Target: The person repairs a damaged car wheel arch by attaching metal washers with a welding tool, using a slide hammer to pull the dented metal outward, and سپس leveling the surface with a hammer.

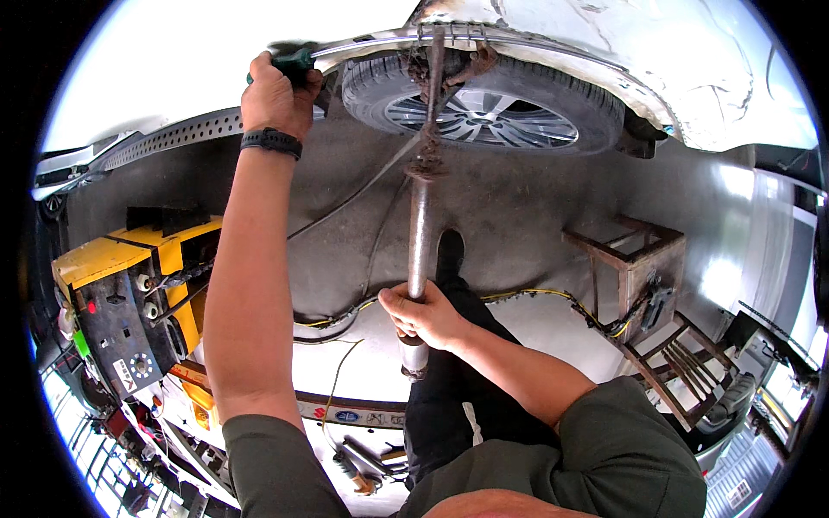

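My right hand (pixel 427 318) is wrapped round the thick silver barrel of a slide hammer (pixel 420 224). The tool's rusty upper end reaches the white car fender (pixel 553 52), where its claw (pixel 471 69) meets a row of small metal loops (pixel 466 33) along the wheel arch edge. At the upper left, my left hand (pixel 283 97) closes around the dark green handle (pixel 295 62) of a tool with a thin bright metal rod. That rod runs along the arch edge toward the loops; how it sits among them is hard to make out.
Below the arch is a car wheel (pixel 479 112) with a black tyre. A yellow and black machine (pixel 129 302) stands at left, a rusty metal stand (pixel 643 268) at right. Cables (pixel 544 293) cross the floor. Several hand tools (pixel 354 470) lie behind my left side.
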`<state>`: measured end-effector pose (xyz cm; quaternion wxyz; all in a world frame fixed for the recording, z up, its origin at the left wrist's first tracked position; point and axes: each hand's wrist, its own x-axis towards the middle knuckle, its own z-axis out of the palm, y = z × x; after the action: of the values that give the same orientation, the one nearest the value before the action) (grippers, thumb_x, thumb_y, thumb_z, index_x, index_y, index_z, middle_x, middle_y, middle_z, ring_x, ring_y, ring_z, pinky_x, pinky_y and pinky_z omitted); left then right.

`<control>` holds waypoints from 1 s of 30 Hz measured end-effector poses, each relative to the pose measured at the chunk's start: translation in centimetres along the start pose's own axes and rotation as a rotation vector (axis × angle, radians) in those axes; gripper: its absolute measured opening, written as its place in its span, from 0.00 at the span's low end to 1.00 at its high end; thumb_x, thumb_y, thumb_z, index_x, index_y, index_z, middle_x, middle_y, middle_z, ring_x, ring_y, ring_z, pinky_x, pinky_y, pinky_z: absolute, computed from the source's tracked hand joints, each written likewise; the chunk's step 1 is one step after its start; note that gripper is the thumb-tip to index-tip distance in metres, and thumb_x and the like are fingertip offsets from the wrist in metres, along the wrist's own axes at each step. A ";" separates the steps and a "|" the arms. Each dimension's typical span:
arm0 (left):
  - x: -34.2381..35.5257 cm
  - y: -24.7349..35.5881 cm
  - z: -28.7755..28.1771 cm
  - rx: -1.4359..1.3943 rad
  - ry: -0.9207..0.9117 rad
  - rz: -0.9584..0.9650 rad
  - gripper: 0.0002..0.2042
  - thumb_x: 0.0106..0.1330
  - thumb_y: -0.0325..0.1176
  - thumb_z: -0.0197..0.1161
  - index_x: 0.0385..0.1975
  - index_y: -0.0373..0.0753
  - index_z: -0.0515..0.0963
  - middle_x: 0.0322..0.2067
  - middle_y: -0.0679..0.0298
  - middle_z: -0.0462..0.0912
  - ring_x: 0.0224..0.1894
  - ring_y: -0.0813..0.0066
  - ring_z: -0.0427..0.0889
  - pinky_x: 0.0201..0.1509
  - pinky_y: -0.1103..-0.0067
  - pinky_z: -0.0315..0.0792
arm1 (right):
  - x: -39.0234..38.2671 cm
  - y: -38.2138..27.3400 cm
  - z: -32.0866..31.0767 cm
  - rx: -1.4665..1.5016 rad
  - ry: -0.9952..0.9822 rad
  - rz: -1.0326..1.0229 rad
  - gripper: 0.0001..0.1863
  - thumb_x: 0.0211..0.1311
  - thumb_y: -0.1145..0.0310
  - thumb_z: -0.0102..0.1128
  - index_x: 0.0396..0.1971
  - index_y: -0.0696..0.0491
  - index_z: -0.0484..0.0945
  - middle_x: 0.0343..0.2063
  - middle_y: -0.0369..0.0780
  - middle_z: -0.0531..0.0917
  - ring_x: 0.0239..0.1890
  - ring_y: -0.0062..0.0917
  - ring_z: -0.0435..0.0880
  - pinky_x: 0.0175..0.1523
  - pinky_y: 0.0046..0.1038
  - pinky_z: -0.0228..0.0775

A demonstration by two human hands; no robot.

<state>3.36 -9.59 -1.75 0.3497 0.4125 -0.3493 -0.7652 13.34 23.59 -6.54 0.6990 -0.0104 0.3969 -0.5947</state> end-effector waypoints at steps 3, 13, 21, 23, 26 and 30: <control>-0.5 0.0 0.5 -0.011 0.025 -0.007 0.15 0.79 0.41 0.47 0.49 0.33 0.65 0.42 0.54 0.74 0.36 0.63 0.76 0.36 0.69 0.77 | 0.4 -0.2 -1.2 -0.002 -0.033 -0.023 0.26 0.75 0.51 0.60 0.17 0.45 0.65 0.12 0.26 0.64 0.14 0.12 0.61 0.23 0.23 0.57; -0.1 -0.2 0.2 -0.004 0.020 -0.015 0.14 0.79 0.40 0.45 0.47 0.33 0.67 0.41 0.56 0.75 0.34 0.64 0.76 0.36 0.69 0.78 | -2.1 1.7 1.0 0.074 -0.065 -0.268 0.19 0.78 0.59 0.57 0.27 0.47 0.61 0.22 0.28 0.60 0.25 0.15 0.55 0.30 0.23 0.49; 0.0 0.4 0.1 0.023 0.010 -0.027 0.14 0.79 0.39 0.43 0.48 0.33 0.67 0.40 0.55 0.75 0.35 0.64 0.76 0.37 0.69 0.78 | -2.5 -2.3 -1.6 0.323 -0.168 -0.476 0.17 0.68 0.64 0.63 0.21 0.48 0.66 0.18 0.29 0.67 0.20 0.14 0.59 0.27 0.22 0.50; -0.3 0.2 0.3 0.042 0.011 -0.042 0.14 0.79 0.39 0.43 0.48 0.33 0.66 0.40 0.55 0.75 0.35 0.64 0.76 0.37 0.69 0.78 | -2.6 -1.9 -1.4 0.450 -0.117 -0.371 0.18 0.69 0.62 0.62 0.20 0.46 0.66 0.17 0.29 0.68 0.19 0.14 0.60 0.27 0.21 0.53; -0.7 0.6 1.3 -0.004 0.043 -0.016 0.14 0.79 0.38 0.42 0.47 0.32 0.66 0.40 0.54 0.74 0.37 0.64 0.75 0.36 0.69 0.77 | -2.2 0.1 -0.7 0.514 -0.181 -0.262 0.22 0.71 0.58 0.60 0.16 0.43 0.63 0.14 0.27 0.67 0.17 0.15 0.62 0.25 0.23 0.56; 0.1 0.7 0.6 0.013 -0.006 -0.027 0.13 0.78 0.38 0.42 0.47 0.32 0.66 0.40 0.54 0.74 0.35 0.65 0.74 0.35 0.72 0.77 | -0.9 2.0 1.6 0.542 -0.407 -0.083 0.23 0.73 0.56 0.58 0.16 0.43 0.63 0.13 0.27 0.67 0.16 0.14 0.62 0.25 0.20 0.57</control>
<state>2.99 -9.88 -0.95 0.3357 0.4170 -0.3500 -0.7687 15.88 24.24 -5.93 0.7164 0.0410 0.0760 -0.6924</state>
